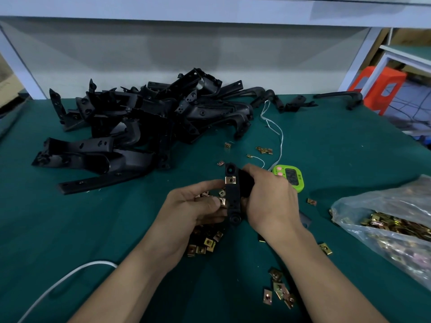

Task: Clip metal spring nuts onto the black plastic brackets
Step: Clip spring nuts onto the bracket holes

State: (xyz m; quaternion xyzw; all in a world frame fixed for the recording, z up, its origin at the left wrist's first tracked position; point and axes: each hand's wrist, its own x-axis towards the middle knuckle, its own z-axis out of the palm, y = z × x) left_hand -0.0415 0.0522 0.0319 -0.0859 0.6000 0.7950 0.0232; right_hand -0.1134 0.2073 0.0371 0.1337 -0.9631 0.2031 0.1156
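The table's [70, 217] freest stretch lies left of the hands; the bracket pile [130, 127] crowds the back, a bag [384, 206] the right edge. The right hand [270, 199] grips a bracket [234, 199] above the table's middle, its long axis pointing away from the person, with a nut [230, 180] clipped near its far end. The left hand [193, 213] pinches a second nut [222, 201] at the bracket's left edge.

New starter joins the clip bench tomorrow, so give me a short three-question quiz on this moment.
1. True or false: the held bracket already carries one clipped spring nut.
2. Which hand grips that bracket: A left, B right, C neither?
3. What green object lies just beyond the right hand?
Key: 1 true. 2 B; the left hand pinches a second nut at its edge. 3 the timer.
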